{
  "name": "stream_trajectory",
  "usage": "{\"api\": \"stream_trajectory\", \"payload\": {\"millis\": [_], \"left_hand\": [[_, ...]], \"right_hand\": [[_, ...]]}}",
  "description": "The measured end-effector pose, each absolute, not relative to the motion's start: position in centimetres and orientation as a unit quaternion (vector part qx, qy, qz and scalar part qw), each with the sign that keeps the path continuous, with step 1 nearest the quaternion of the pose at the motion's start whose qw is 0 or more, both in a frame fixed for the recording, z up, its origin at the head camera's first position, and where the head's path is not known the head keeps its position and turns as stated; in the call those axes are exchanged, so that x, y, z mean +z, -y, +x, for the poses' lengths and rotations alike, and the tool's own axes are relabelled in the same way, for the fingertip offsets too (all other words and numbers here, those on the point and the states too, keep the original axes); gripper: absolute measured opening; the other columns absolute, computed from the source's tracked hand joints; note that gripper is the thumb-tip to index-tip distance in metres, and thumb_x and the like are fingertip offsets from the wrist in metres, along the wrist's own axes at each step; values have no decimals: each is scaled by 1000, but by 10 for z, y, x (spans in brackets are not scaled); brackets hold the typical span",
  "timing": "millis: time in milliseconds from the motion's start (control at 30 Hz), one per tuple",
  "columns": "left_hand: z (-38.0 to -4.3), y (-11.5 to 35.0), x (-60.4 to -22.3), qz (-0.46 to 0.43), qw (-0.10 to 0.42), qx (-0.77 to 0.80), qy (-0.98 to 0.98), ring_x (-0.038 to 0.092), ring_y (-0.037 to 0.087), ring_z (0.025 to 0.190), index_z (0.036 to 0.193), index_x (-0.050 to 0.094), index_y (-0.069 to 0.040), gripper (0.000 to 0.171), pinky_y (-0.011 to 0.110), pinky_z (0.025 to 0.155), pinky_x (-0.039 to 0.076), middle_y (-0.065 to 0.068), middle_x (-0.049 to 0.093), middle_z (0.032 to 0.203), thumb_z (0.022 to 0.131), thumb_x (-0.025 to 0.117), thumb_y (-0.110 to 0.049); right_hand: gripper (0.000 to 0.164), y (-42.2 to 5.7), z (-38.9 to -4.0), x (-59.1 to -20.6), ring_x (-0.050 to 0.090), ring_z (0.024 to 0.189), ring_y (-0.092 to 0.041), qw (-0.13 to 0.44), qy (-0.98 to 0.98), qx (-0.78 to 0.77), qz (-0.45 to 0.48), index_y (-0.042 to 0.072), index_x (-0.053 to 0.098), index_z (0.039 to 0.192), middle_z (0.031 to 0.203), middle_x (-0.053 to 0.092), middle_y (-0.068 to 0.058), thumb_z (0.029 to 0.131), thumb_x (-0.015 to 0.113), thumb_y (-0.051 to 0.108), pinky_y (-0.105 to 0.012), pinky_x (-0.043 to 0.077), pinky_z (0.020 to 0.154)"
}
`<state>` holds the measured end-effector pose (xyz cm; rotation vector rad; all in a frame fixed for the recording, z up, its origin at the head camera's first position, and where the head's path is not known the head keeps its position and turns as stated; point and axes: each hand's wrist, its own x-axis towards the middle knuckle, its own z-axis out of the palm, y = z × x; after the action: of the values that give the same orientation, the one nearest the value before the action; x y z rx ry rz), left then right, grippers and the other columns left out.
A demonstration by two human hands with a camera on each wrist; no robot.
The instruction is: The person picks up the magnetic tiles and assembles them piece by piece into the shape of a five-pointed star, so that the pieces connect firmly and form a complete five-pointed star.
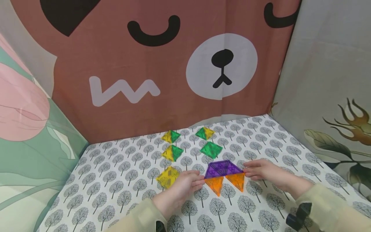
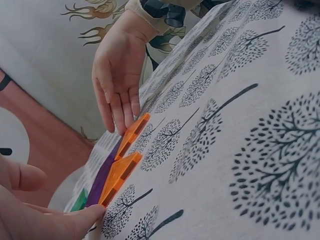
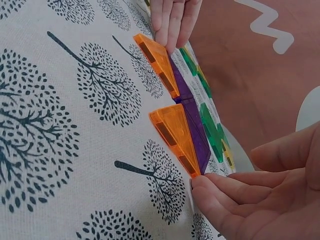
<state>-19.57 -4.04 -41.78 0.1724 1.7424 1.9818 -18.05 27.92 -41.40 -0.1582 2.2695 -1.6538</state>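
The purple trapezoid (image 1: pixel 223 168), edged by two orange triangles (image 1: pixel 214 184), lies between our left hand (image 1: pixel 185 185) and right hand (image 1: pixel 268 172), straight fingers touching its ends. We see a yellow diamond (image 1: pixel 166 177) beside the left hand, a green diamond (image 1: pixel 211 149) and green-and-yellow diamonds (image 1: pixel 176 152) beyond. The trapezoid's long axis runs hand to hand; the triangles point toward us.

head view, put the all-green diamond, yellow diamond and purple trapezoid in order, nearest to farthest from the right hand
1. Purple trapezoid: nearest, directly left of the right hand.
2. All-green diamond: next, farther back and left, just behind the trapezoid.
3. Yellow diamond: farthest, out past the left hand.
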Motion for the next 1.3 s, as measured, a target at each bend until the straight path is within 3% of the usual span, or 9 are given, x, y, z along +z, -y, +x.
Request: {"api": "stream_trajectory", "payload": {"millis": [633, 1300], "left_hand": [[-197, 39, -415, 42, 233, 687, -687, 61, 40, 112, 138, 31, 22, 54, 45, 96, 51, 30, 60, 121, 96, 53, -4], [-201, 36, -421, 6, 224, 724, -652, 64, 39, 105, 132, 39, 21, 44, 43, 91, 54, 27, 64, 113, 95, 50, -1]], "right_hand": [[56, -283, -179, -411, 64, 107, -37, 168, -781, -601, -36, -26, 30, 136, 127, 56, -35, 98, 54, 7, -42, 54, 91], [56, -291, -184, -420, 62, 110, -35, 204, -717, -665, -33, -27, 26, 137, 126, 57, -32, 100, 50, 7, -44, 50, 97]]}}
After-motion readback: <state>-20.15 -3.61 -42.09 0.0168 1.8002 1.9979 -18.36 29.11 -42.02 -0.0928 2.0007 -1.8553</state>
